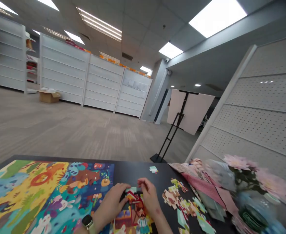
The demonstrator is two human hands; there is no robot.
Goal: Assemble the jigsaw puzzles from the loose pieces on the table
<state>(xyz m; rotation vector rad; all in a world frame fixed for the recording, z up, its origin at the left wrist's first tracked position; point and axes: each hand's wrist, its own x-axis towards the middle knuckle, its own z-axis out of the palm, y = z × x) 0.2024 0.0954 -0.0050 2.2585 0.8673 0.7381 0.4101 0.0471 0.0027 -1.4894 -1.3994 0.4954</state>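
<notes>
A partly joined jigsaw puzzle [125, 216] with a red barn and a small figure lies on the black table before me. My left hand [115, 200] rests at its upper left, thumb and fingers curved apart, fingertips by a pale teal puzzle piece [133, 189] at the top edge. On the other side of that piece is my right hand [148, 193], its fingers bent and pinched together; whatever they may hold is hidden. Beyond the hands lies a single loose piece [154, 169]. To the right, several loose puzzle pieces [172, 198] form a scattered pile.
Colourful animal pictures, one yellow [47, 177] and one blue [72, 204], cover the left of the table [128, 169]. At right are a pink cloth-like bundle [206, 185], pink flowers [240, 162] and a clear bottle [255, 211]. An easel [172, 130] stands beyond.
</notes>
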